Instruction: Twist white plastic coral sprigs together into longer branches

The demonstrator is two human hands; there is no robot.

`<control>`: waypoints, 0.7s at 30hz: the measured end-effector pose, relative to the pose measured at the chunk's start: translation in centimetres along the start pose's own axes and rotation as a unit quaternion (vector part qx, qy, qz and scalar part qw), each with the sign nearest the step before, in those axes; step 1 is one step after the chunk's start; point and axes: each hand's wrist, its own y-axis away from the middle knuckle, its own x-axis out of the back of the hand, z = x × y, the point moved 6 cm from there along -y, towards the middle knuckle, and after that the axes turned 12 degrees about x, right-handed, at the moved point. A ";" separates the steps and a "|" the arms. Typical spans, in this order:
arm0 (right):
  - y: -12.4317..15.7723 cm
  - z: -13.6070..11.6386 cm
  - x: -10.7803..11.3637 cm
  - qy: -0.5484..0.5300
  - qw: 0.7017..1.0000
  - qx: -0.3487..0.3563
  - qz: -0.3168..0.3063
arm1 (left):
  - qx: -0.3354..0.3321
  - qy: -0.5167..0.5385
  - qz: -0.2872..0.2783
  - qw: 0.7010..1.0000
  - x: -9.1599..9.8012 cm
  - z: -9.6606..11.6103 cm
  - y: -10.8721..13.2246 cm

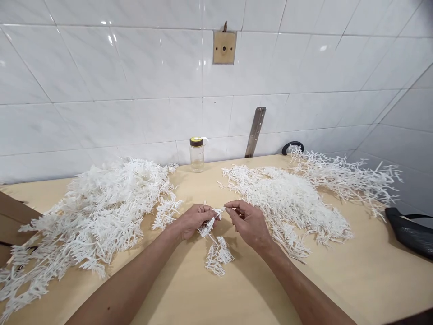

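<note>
No readable lettering, number, brand or sign, whether on the clear plastic bottle with black-and-yellow lid (197, 155) or on the square tan wall plate (224, 48).

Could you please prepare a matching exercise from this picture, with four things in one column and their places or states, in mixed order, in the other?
Column one
1. Left hand
2. Clear bottle
3. Perforated metal strip
4. Square wall plate

Column two
A. Set on the tiled wall, highest of the four
B. Holds a white branching piece
C. Slants up from the table's back edge
D. Stands upright, with a black and yellow lid

Right pairs: 1-B, 2-D, 3-C, 4-A
</note>
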 end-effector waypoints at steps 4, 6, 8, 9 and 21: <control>0.2 0.3 -0.1 -0.059 0.997 -0.056 0.001 | -0.014 0.007 -0.009 1.000 -0.3 0.4 0.2; 0.2 0.3 -0.2 -0.078 0.995 -0.068 0.004 | -0.020 0.006 -0.020 1.000 -0.4 0.4 0.2; 0.2 0.3 -0.2 -0.090 0.993 -0.073 0.005 | -0.015 0.000 -0.018 1.000 -0.3 0.2 0.1; 0.1 0.2 -0.2 -0.094 0.993 -0.074 0.006 | -0.009 -0.005 -0.014 1.000 -0.3 0.1 0.1; 0.2 2.1 -0.1 -0.123 0.977 -0.173 -0.014 | -0.121 -0.037 0.137 0.982 0.6 0.8 0.1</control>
